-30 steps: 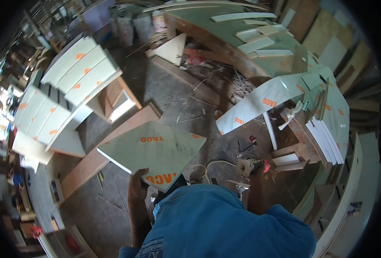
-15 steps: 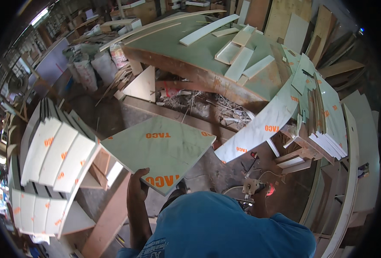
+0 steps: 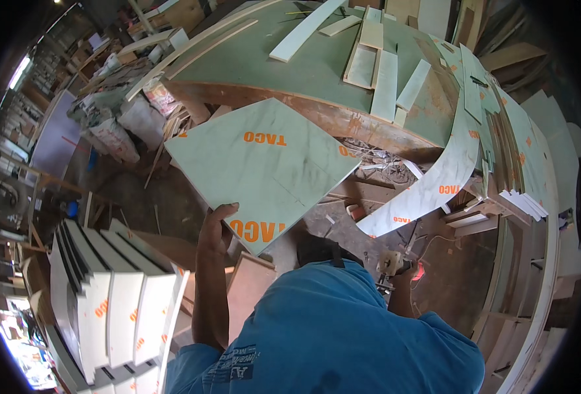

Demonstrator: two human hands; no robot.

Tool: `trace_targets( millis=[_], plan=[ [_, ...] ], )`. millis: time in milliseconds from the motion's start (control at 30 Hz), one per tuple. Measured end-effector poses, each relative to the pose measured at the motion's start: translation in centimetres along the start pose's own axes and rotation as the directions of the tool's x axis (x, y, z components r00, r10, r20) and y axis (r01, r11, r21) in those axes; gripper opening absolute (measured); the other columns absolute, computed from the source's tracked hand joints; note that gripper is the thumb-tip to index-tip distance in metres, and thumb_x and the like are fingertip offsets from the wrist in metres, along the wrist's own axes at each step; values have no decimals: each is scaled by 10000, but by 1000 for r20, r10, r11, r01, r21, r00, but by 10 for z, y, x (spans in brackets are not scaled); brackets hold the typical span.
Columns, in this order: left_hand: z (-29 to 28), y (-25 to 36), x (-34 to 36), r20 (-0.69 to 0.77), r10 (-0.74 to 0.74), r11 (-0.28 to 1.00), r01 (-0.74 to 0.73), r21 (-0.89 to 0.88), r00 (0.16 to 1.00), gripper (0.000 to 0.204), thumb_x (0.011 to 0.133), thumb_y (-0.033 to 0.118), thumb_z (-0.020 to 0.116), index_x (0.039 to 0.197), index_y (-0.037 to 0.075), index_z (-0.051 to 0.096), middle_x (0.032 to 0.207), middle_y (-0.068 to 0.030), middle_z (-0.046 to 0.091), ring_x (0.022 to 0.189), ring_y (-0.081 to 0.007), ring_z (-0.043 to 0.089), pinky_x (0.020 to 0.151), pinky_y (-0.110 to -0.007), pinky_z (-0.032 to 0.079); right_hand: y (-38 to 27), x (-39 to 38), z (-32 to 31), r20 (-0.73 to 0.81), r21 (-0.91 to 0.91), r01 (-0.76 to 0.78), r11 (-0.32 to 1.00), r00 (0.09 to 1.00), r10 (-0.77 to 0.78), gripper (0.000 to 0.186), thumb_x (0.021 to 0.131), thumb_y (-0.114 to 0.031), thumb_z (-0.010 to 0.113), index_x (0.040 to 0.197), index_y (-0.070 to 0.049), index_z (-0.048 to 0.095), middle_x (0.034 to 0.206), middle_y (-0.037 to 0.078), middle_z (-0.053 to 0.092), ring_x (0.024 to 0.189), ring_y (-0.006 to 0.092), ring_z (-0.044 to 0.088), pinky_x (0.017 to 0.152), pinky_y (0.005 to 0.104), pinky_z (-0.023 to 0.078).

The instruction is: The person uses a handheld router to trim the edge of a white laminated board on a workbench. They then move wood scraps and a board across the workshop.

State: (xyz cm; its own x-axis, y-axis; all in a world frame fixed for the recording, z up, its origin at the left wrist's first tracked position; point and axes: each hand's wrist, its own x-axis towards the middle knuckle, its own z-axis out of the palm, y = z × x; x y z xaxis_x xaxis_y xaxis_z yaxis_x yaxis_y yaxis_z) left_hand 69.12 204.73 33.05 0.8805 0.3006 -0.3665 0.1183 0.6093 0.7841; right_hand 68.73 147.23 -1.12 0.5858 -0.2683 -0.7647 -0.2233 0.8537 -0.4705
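Observation:
My left hand grips a square white marble-patterned panel with orange print by its near left edge. The thumb lies on top and the other fingers are mostly hidden underneath. One corner of the panel points toward the workbench and overlaps its front edge in the picture. Lower right, beside my blue shirt, my right hand is closed around a corded trim router. Its pale base plate faces up, and something red shows beside the hand.
A large green-topped workbench stands ahead, carrying white strips and a narrow frame. A long marble-patterned strip juts off its right side. Stacked white panels stand at left. Filled sacks and scrap lie beyond.
The panel in my left hand has moved forward, now overlapping the workbench edge. My view has shifted, and the stacked panels appear lower. The router stays in my right hand.

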Motion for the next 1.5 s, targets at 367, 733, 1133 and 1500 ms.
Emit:
trace_targets(
  millis=[367, 733, 1133, 1500],
  plan=[
    [-31, 55, 246, 196, -137, 990, 129, 51, 971, 469, 835, 63, 663, 1280, -15, 540, 1167, -114, 643, 1077, -252, 638, 960, -395, 507, 114, 33, 162, -98, 99, 44, 994, 995, -35, 591, 819, -612, 521, 1214, -176, 582, 1187, 79, 627, 1084, 342, 605, 948, 593, 449],
    [-58, 59, 462, 416, -477, 877, 455, 157, 775, 468, 852, 67, 684, 1293, -3, 542, 1174, -130, 652, 1060, -277, 660, 978, -430, 519, 194, 5, 291, -69, 293, 192, 937, 981, -179, 445, 849, -473, 606, 1069, -86, 610, 1011, 89, 664, 911, 311, 661, 837, 511, 545],
    [-84, 30, 616, 590, -778, 543, 707, 454, 218, 487, 817, 24, 729, 1281, 9, 580, 1220, -113, 652, 1151, -251, 617, 1026, -411, 495, 370, -113, 346, -428, 280, 381, 881, 871, -240, 507, 812, -545, 604, 1131, -151, 600, 1061, 71, 660, 976, 317, 649, 826, 555, 531],
    [-83, 50, 713, 485, -842, 488, 721, 492, 238, 482, 823, 84, 757, 1264, -3, 583, 1197, -117, 663, 1128, -261, 632, 1020, -418, 490, 505, -226, 489, -689, 204, 617, 760, 642, -336, 571, 768, -550, 686, 1126, -110, 613, 1071, 119, 674, 962, 325, 666, 811, 505, 571]
  ],
)
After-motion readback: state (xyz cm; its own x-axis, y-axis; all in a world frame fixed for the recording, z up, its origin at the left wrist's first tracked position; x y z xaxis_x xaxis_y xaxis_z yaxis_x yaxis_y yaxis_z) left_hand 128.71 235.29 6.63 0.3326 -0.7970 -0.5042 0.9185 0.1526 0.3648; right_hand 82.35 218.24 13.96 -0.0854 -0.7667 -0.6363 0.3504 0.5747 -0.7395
